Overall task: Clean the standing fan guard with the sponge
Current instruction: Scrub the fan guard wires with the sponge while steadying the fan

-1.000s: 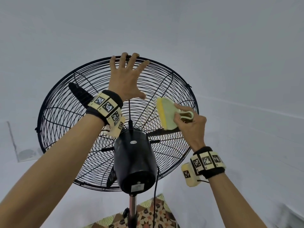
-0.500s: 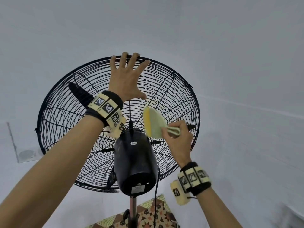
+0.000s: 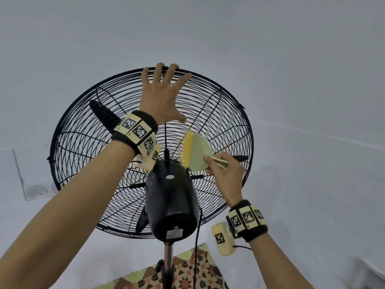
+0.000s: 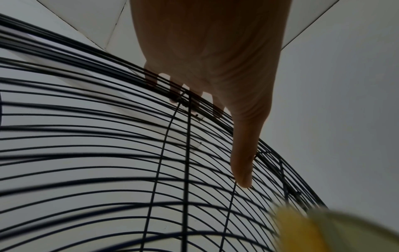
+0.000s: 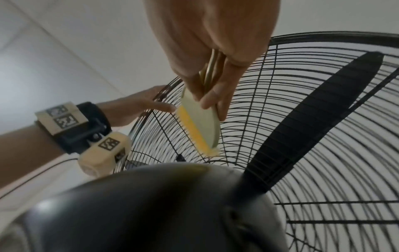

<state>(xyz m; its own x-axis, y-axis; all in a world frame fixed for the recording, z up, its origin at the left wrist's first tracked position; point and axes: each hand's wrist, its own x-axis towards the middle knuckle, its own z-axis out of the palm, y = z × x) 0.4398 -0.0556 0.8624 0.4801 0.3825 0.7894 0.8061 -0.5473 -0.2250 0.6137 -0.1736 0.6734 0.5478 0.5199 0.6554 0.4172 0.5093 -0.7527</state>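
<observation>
Head view: left hand (image 3: 161, 97) splayed (fingers (image 3: 158, 72) atop guard (image 3: 233, 97)).

Fan guard (image 3: 229, 113): thin black wire, metal look, slight sheen. Motor housing (image 3: 170, 201): glossy black, smooth. Sponge (image 3: 187, 151): yellow foam, matt; pale green smooth plastic-looking back. Pole (image 3: 168, 255): shiny metal.

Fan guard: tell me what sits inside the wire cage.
Through the fan guard, black blades show on the left, right and lower sides. The motor housing covers the hub.
</observation>
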